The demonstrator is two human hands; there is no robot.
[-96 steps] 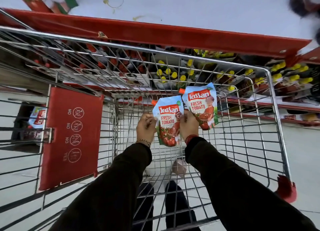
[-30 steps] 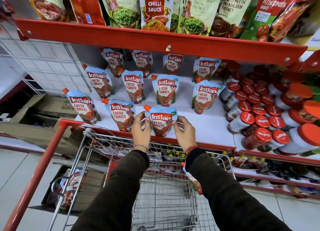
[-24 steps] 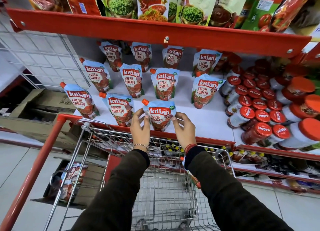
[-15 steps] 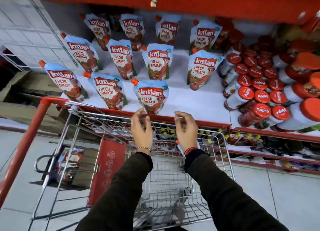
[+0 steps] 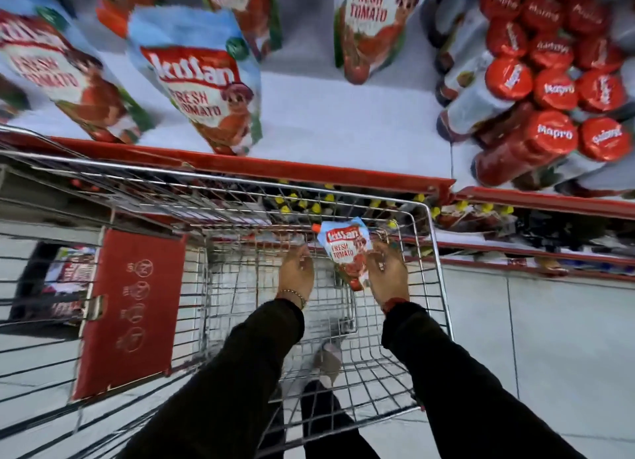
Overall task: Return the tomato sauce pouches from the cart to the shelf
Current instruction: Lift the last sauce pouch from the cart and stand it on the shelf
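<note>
Inside the cart [image 5: 434,262], the right hand [image 5: 388,273] grips a pouch [image 5: 347,252] along its three-o'clock edge, while the left hand [image 5: 296,269], at the pouch's nine o'clock, hangs loosely curled and empty, below the shelf [image 5: 343,128] at twelve o'clock.

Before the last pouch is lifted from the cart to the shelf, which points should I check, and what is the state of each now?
1. Right hand touches the pouch: ok.
2. Firm grip on it: cannot tell.
3. Left hand is free and open: ok.
4. Bare space on the shelf right of the front pouch: ok.
5. Nothing between cart and shelf edge: ok.
6. Spout cap closed: cannot tell.
</note>
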